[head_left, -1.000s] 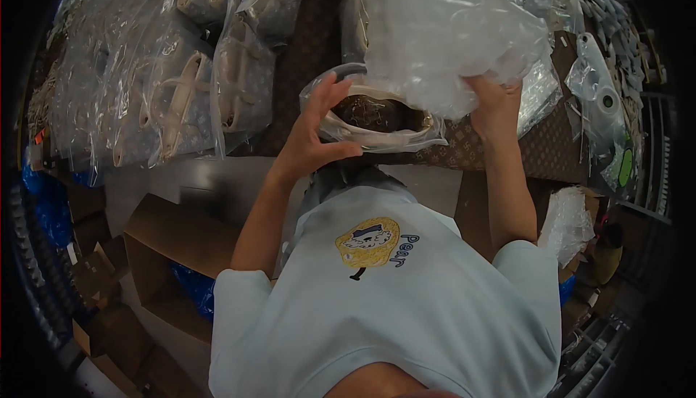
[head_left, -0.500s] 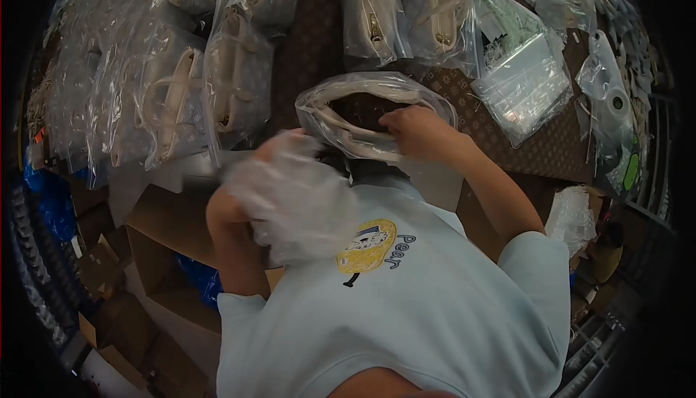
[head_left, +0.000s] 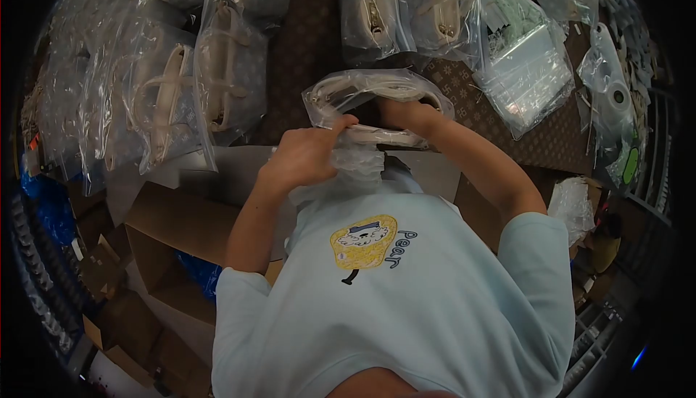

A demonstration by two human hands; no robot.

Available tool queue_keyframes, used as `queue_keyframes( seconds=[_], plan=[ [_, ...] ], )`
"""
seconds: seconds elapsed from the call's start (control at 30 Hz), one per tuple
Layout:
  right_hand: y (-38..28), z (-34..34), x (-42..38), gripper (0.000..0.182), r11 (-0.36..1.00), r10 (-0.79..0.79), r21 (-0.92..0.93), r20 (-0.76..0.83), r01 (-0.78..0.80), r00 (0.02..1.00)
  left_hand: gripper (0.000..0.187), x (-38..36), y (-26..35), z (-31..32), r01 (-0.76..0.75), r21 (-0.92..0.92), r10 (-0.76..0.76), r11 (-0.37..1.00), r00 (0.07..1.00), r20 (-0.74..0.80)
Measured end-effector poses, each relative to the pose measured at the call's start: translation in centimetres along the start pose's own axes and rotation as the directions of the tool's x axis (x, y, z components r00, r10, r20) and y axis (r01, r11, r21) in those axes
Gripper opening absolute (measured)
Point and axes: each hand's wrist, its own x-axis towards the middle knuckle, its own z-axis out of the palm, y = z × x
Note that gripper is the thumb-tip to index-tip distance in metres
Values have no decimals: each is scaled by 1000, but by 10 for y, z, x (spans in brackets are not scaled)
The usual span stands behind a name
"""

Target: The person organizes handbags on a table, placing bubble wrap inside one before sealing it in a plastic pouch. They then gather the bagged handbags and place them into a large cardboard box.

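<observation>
A cream handbag [head_left: 391,134] in a clear plastic bag [head_left: 315,98] stands at the table's near edge, its mouth open. My right hand [head_left: 409,115] reaches into the handbag's dark opening, its fingers hidden inside. At the near left rim is my left hand [head_left: 308,153], with its index finger and thumb at the bag's edge. Crumpled translucent wrap [head_left: 357,166] hangs beside and under that hand, against the shirt. Whether the left fingers grip the wrap or the rim is hard to make out.
Several bagged cream handbags [head_left: 225,72] stand at the left, and more [head_left: 442,14] at the back. A stack of clear packets [head_left: 528,79] lies on the brown patterned table [head_left: 464,93]. An open cardboard box [head_left: 174,235] sits below at the left.
My left hand has moved right and up to the handbag's rim, and the wrap has come in beneath the bag. My right hand has gone deeper into the handbag.
</observation>
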Motion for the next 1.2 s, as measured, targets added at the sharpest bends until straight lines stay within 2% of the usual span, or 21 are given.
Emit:
queue_keyframes(
  seconds=[0.03,0.07,0.1,0.17,0.3,0.37,0.43,0.5,0.57,0.6,0.67,0.8,0.87,0.9,0.97,1.0,1.03,1.07,1.1,1.17,1.2],
  plan=[
    [0,-5,-2,43,952,20,304,22,-26,1000,77,1,2,0,14,37,-15,999,1000,17],
    [-1,-10,-3,43,814,32,578,48,-55,998,74,2,4,0,27,75,-30,997,999,32],
    [-9,-26,-1,43,813,35,579,49,-57,998,74,3,4,1,26,74,-29,997,999,35],
    [-44,-76,2,39,983,88,133,257,-126,962,74,5,4,3,37,100,-39,994,999,16],
    [-120,-159,4,34,981,192,-74,407,-177,893,68,2,11,-8,72,80,-75,994,997,36],
    [-158,-208,1,23,972,200,-211,490,-107,848,67,1,7,-5,-3,104,7,995,999,-43],
    [-163,-238,-25,19,994,102,-44,173,-95,980,68,0,6,-4,9,114,-5,993,999,-37],
    [-155,-275,-47,17,907,294,294,66,-301,953,69,-1,6,-2,23,117,-19,993,999,-34],
    [-125,-294,-78,21,726,350,669,-162,-158,923,75,-1,7,0,15,79,-10,997,998,-61],
    [-120,-302,-90,21,728,348,668,-165,-155,923,75,-2,9,-1,15,82,-10,997,998,-63],
    [-113,-316,-110,27,653,642,727,-382,-212,665,90,-2,14,-6,101,44,-103,994,994,47],
    [-50,-309,-135,34,595,762,691,-322,-410,562,90,-20,9,-9,29,-81,-29,996,1000,5],
    [-2,-287,-136,33,500,807,728,-197,-469,557,86,-37,3,-22,-291,-482,278,826,955,-100],
    [18,-278,-138,33,501,806,730,-199,-464,557,86,-48,0,-30,-290,-478,277,829,956,-100],
    [53,-262,-140,44,359,851,889,-186,-285,491,78,-67,0,-43,-304,-791,278,531,944,-177],
    [70,-255,-141,44,356,851,892,-185,-280,491,78,-71,14,-35,-302,-788,276,537,945,-174],
    [84,-250,-142,51,577,812,681,-419,-450,406,73,-73,36,-23,-461,-855,-87,238,866,-492],
    [92,-248,-140,58,688,682,389,-634,-612,364,68,-73,48,-17,-681,-733,-509,-8,634,-583],
    [57,-262,-128,69,704,683,423,-624,-570,380,68,-75,37,-19,-684,-729,-513,-4,627,-586],
    [-27,-290,-105,81,741,619,625,-496,-244,609,63,-76,3,-25,-582,-773,-332,252,699,-634],
    [-68,-299,-97,87,700,496,708,-390,-91,776,63,-71,5,-24,-585,-770,-337,255,693,-638]
  ],
)
